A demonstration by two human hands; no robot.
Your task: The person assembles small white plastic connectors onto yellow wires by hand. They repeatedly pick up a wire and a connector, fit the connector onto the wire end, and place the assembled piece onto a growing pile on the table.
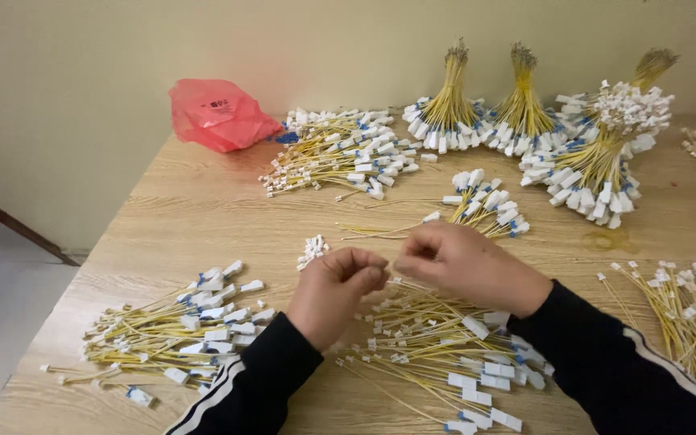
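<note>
Yellow wires (437,338) under both hands; bundles (525,113), red bag (217,114) behind

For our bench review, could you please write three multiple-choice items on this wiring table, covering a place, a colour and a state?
1. Where does the crumpled red plastic bag lie on the pale wooden table?
A far left, by the wall
B near right corner
C under the hands

2. What colour are the thin wires of the tied upright wire bundle?
A green
B yellow
C black

3. How are the left hand and right hand placed?
A flat and apart
B fingertips pinched close together
C one out of view

A: it sits at the back left edge.
B: the strands are yellow.
B: their fingertips nearly meet.
</note>
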